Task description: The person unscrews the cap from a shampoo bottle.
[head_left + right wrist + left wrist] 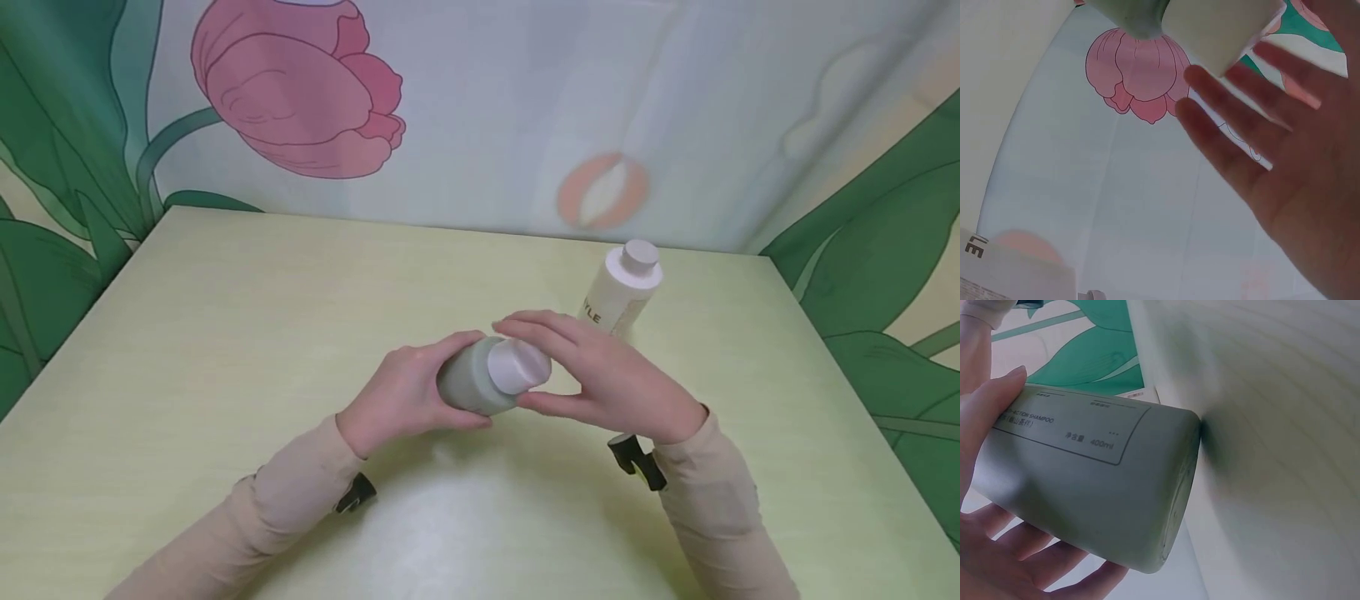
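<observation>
My left hand (408, 387) grips a grey-green shampoo bottle (467, 379), thumb on one side and fingers round the other. The bottle is tilted, its white cap (519, 367) toward my right hand. In the left wrist view the label on the shampoo bottle (1085, 469) reads 400ml, and its base edge is right at the table. My right hand (600, 367) spans the cap, fingers extended above it and thumb below, with a gap before the palm. Long, spread fingers (1229, 150) show beside the cap (1219, 31) in the right wrist view.
A white bottle (618, 287) with a capped top stands upright on the pale table (262, 317), behind my right hand. A curtain (480, 108) with flower and leaf prints hangs at the table's back edge.
</observation>
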Demonstrator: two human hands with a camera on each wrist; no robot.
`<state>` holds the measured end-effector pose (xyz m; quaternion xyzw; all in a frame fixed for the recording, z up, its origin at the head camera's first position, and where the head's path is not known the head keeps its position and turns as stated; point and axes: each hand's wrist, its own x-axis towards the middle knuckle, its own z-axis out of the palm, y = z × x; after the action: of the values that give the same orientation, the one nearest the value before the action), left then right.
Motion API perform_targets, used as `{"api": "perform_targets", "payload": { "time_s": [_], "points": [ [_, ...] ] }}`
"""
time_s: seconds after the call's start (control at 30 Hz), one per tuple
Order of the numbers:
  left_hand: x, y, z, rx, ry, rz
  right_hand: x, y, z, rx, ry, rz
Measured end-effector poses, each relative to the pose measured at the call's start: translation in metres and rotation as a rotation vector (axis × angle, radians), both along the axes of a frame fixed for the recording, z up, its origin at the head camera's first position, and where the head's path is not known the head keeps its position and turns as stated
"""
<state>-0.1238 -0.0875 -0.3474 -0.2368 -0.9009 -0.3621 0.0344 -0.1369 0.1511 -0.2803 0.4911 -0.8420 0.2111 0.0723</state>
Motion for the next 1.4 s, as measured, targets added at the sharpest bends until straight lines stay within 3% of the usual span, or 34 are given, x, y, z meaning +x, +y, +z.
{"api": "perform_targets", "payload": {
  "time_s": [0.1,0.17,0.43,0.5,0.63,0.73,0.9,1.0,1.17,1.27,1.4],
  "points": [
    [0.0006,-0.0003,-0.0004,0.006,-0.003,0.001,0.0022,0.0012,0.0003,-0.001,-0.034,-0.109],
    [0.0007,-0.0008,-0.0011,0.008,-0.006,0.003,0.0025,0.0017,-0.0001,-0.004,-0.029,-0.138],
    [-0.0015,-0.0018,-0.0012,0.006,-0.033,0.009,-0.0016,0.0014,0.0027,0.001,0.021,0.05],
    [-0.0015,-0.0018,-0.0014,0.005,-0.027,0.008,-0.0007,0.0011,0.0031,0.001,0.011,0.039],
    [-0.001,-0.0019,-0.0017,0.006,-0.015,0.003,0.0034,0.0,0.0027,-0.022,-0.009,-0.074],
    [-0.0009,-0.0023,-0.0017,0.001,-0.012,0.004,0.0043,-0.0014,0.0005,-0.035,0.029,-0.126],
    [-0.0024,-0.002,-0.0016,0.008,-0.025,0.012,0.0025,-0.0022,0.0006,-0.033,0.086,-0.048],
    [-0.0029,-0.002,-0.0013,0.014,-0.021,0.014,0.0023,-0.0012,0.0035,-0.014,0.07,-0.012],
    [-0.0023,-0.0008,-0.0006,0.011,0.003,-0.003,0.0051,-0.0007,0.0066,-0.018,0.028,-0.103],
    [-0.002,-0.0009,-0.001,0.006,0.001,-0.004,0.0063,-0.0009,0.0058,-0.024,0.049,-0.135],
    [-0.0019,-0.0018,-0.0012,0.003,-0.009,0.0,0.0043,0.0,0.0044,-0.036,0.057,-0.042]
  ]
}}
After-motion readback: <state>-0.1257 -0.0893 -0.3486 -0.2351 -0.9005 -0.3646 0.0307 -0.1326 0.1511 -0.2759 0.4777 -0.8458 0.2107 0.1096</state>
